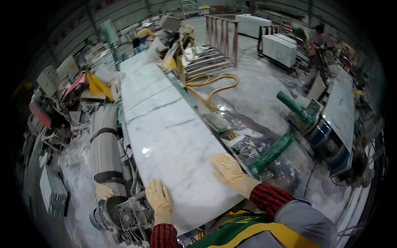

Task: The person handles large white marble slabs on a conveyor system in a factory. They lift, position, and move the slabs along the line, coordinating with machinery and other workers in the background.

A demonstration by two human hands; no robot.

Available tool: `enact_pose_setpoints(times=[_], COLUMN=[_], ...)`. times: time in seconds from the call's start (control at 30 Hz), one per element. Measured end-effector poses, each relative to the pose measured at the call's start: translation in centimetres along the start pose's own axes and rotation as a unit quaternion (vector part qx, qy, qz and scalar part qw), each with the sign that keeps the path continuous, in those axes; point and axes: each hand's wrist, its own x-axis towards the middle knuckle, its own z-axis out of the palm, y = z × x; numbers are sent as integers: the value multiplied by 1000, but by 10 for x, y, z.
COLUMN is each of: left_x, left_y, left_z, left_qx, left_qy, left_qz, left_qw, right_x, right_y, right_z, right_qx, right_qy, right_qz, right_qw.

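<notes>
A long white marble slab (178,136) with grey veins lies before me, running away to the far left. My left hand (158,198), in a pale rubber glove, rests flat on its left edge with the fingers stretched forward. Near the right edge, my right hand (228,171) in a matching glove presses flat, fingers slightly apart. Neither hand holds anything. A joint line crosses the stone farther off, where another slab (144,89) continues the row.
Left of the slab stand a grey ribbed bellows (105,144) and a motor (113,217), with a pale glove (103,191) beside them. Green rollers (271,155) jut out at right. A yellow hose (223,77) lies on the wet floor. Two people (316,53) (144,32) work farther off.
</notes>
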Motion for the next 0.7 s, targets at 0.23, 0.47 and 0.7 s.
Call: enact_pose_setpoints(times=[0.23,0.47,0.7], left_x=[-4,-7,-9], left_y=[1,5,7], left_z=[-1,-2,-6], left_qx=[-3,-1,-12], left_qy=[5,7,-6], left_qz=[-6,-16,-13], left_qw=[1000,1000,1000], right_x=[1,-9,-7], right_y=[3,3,-1], right_z=[2,7,-1], right_qx=[14,-13,-6], right_qy=[-45,-2,-25], right_qz=[-5,-14,-3], right_qw=[999,1000,1000])
